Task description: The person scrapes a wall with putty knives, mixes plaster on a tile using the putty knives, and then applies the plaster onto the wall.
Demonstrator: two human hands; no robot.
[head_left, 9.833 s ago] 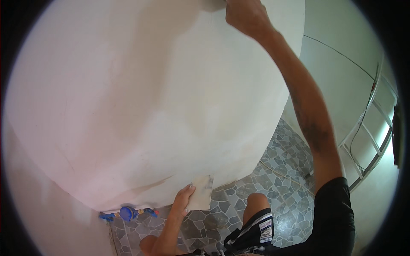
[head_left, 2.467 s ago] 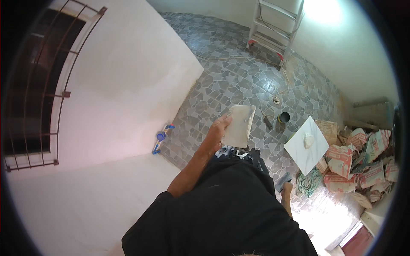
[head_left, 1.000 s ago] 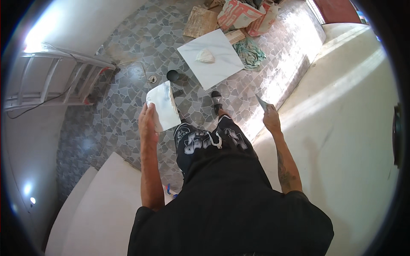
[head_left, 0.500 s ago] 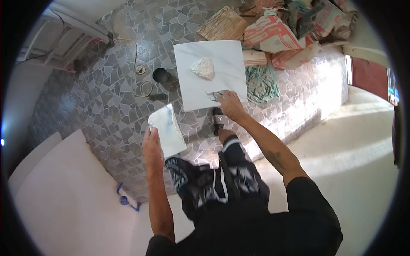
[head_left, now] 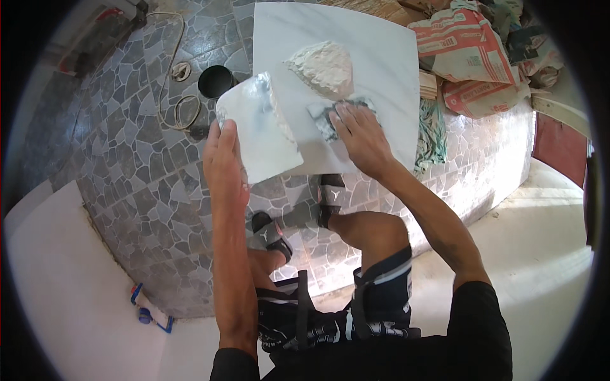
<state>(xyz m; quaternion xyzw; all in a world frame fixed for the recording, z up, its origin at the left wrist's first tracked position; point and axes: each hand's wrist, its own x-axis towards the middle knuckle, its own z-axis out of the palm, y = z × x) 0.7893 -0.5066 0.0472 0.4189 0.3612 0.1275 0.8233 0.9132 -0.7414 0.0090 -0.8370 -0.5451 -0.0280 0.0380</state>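
White, flat rectangular board (head_left: 259, 136) looks light and stiff, best held where your left hand (head_left: 222, 152) clasps its left edge; your right hand (head_left: 361, 133) grasps a thin, grey-and-white flat scraper (head_left: 323, 120).

A head-worn fisheye looks down past the nearby hands (head_left: 365, 141) to the floor (head_left: 168, 213).

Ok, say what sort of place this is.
Probably a room under renovation: white paste mounded on a marbled tile, crumpled red-and-white sacks, and exposed blue pipe fittings.
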